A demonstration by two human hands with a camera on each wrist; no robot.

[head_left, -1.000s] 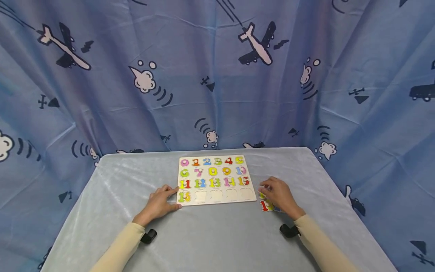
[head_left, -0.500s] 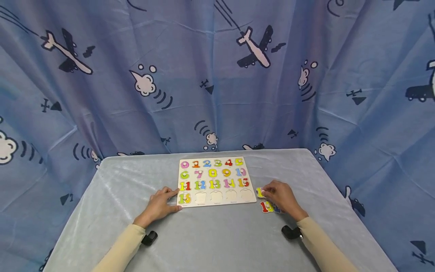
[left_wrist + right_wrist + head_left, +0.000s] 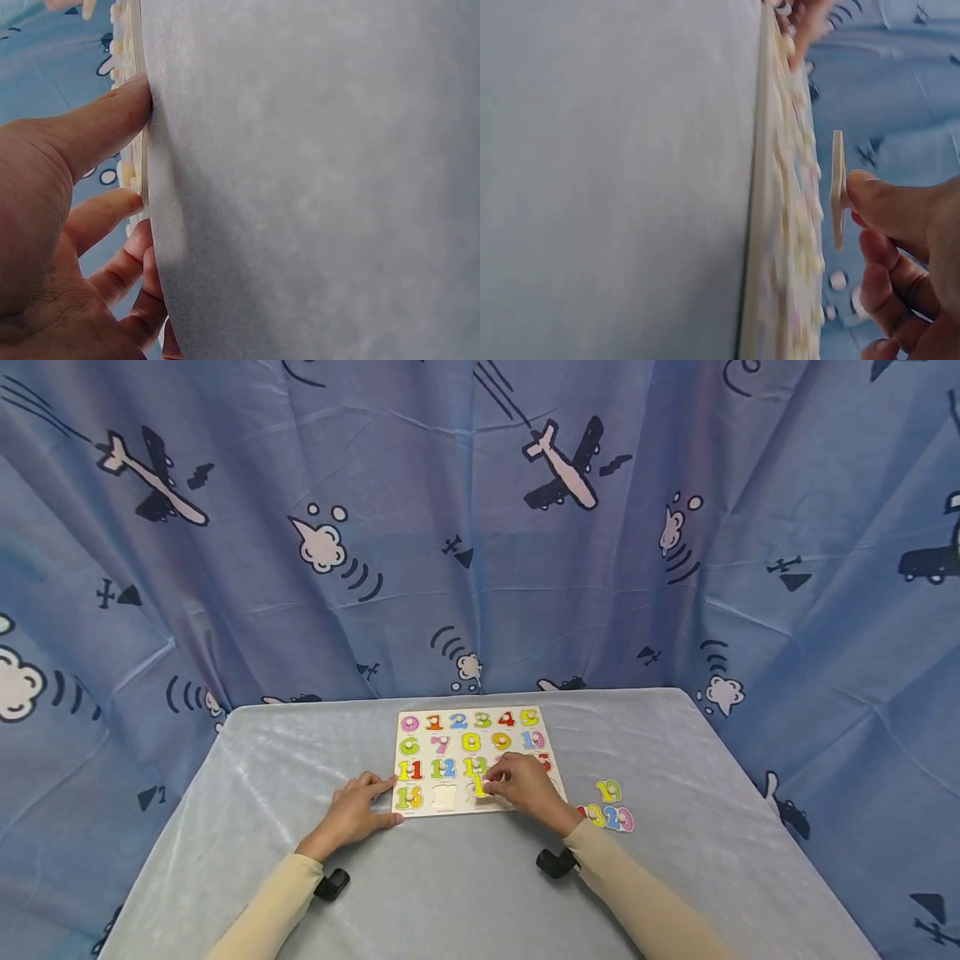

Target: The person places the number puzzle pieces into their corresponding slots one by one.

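Observation:
My left hand (image 3: 352,808) rests at the left front corner of a wooden number puzzle board (image 3: 444,797). Its thumb (image 3: 124,109) touches the front edge, and the other fingers lie along the left side. Above the board's bottom row, my right hand (image 3: 528,787) pinches a number puzzle piece (image 3: 838,191) by its knob. A yellow 1 shows on that piece in the head view; the fingers cover the rest. In the right wrist view it is seen edge-on, apart from the board. The upper rows hold coloured number pieces, and a 16 sits at the bottom left.
Right of the board, a green and yellow 19 piece (image 3: 609,791) lies on the grey-covered table (image 3: 450,893). Just nearer are a blue and pink 20 piece (image 3: 618,818) and another piece (image 3: 595,814) partly behind my right wrist. A patterned blue curtain (image 3: 405,610) hangs behind the table.
My right hand has picked a number piece up from the pile at the right and carried it left over the board's bottom row. My left hand stays at the corner.

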